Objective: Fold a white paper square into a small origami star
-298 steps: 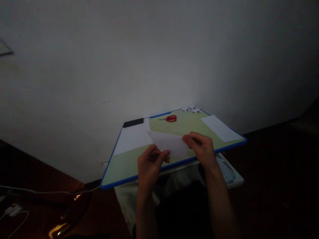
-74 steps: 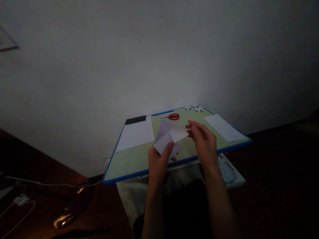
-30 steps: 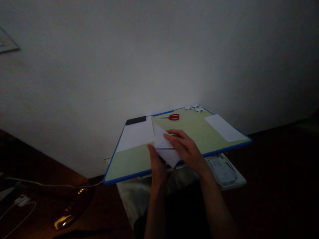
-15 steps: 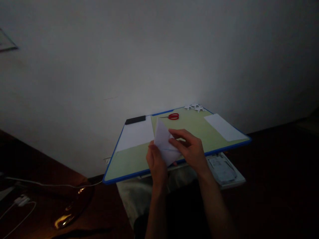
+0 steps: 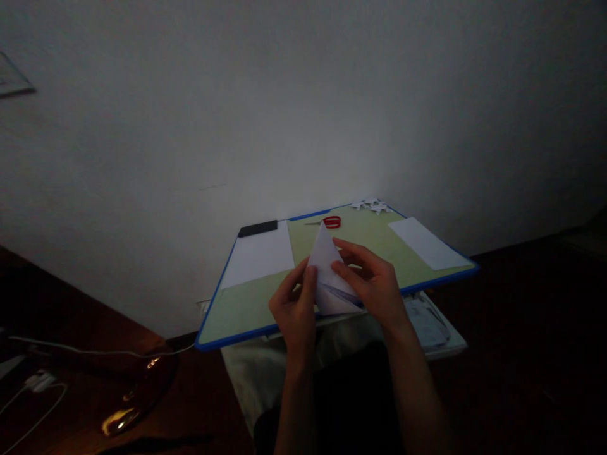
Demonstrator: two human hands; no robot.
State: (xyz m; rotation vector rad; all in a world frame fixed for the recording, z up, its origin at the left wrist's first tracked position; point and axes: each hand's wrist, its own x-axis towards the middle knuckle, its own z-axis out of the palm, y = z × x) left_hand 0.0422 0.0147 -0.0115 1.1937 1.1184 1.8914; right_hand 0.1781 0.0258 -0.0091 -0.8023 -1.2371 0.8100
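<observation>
Paper triangle [image 5: 326,258], white, folded, being held over pale-green blue-rimmed board [image 5: 251,316]; lower flap [image 5: 331,304] gaping wider than half-second ago. Sides being pinched by fingers of bare left hand [image 5: 294,309] and right hand [image 5: 374,281] (thumbs in front), fold presumably being adjusted.

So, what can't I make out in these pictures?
All in the head view:
Folded paper: its back is turned away from the camera.
Scissors: part of the middle is hidden behind the folded paper's tip.
White paper pieces: too small and overlapping to count.
Wall frame: cut off by the left edge, its contents unreadable.
</observation>
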